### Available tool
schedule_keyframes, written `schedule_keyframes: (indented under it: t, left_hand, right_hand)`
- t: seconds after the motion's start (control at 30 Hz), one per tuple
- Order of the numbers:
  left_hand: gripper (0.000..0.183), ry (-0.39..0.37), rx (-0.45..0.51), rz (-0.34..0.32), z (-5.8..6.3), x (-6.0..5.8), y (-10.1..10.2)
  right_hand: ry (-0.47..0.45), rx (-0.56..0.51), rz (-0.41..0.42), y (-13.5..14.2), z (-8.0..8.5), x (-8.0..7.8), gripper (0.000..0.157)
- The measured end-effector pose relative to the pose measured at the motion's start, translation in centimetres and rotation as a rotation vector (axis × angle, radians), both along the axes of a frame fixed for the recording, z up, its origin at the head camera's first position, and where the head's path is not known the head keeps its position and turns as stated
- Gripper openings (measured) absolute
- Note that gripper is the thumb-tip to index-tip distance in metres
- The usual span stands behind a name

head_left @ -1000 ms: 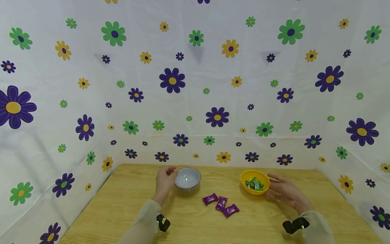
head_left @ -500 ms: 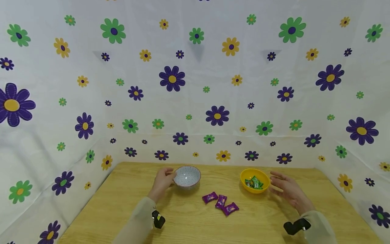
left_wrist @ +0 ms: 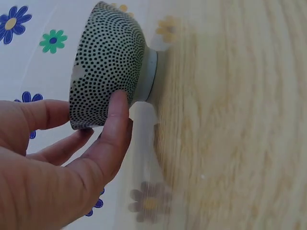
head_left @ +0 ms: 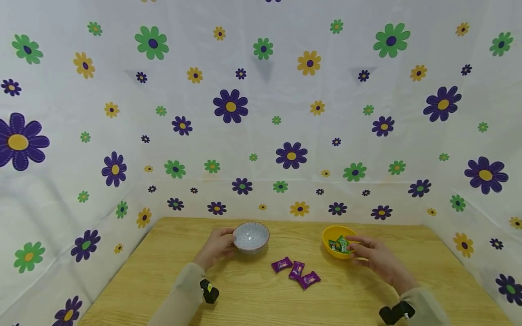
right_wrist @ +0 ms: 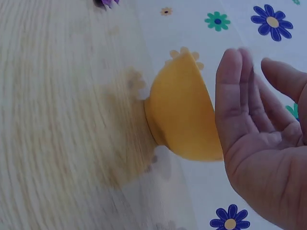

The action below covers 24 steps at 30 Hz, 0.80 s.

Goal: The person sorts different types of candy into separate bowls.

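On the left of the table stands a patterned bowl (head_left: 251, 237) with a reddish rim; its dotted outer wall fills the upper left wrist view. My left hand (head_left: 217, 247) grips it by the left side, one digit at the rim and other fingers (left_wrist: 117, 110) against the outer wall. A yellow bowl (head_left: 329, 244) holds several green-wrapped candies (head_left: 338, 244). Over its right rim reaches my right hand (head_left: 377, 258), fingers loosely bent and holding nothing visible. Whether the fingertips touch the candies cannot be told.
Between the bowls, nearer the front, lie three purple-wrapped candies (head_left: 296, 270) on the wooden table (head_left: 261, 303). A white flowered curtain (head_left: 261, 136) borders the table at the back and both sides.
My right hand backed off slightly from the yellow bowl, then moved left over its rim. The left hand shifted lower along the patterned bowl's side. Both bowls stay in place.
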<state>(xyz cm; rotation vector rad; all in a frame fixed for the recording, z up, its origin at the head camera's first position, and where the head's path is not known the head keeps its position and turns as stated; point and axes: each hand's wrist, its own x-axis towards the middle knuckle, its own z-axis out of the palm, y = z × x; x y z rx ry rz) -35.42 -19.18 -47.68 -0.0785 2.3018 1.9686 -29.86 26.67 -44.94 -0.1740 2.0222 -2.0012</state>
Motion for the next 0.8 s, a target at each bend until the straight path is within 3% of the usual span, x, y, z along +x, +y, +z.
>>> schedule_keyframes:
  t: [0.13,0.3,0.8]
  left_hand:
    - [0.043,-0.056,0.086,-0.027,-0.3,-0.5,-0.4]
    - [0.046,-0.09,0.13,-0.045,-0.1,-0.6,-0.6]
    - [0.049,-0.122,0.206,-0.084,-0.7,-1.2,-1.6]
  right_hand:
    - [-0.02,0.012,0.113,-0.8,-0.3,0.1,0.047]
    - [-0.005,0.101,0.218,-2.3,-0.8,0.3,0.053]
    - [0.151,0.395,0.372,-6.3,-2.6,0.8,0.039]
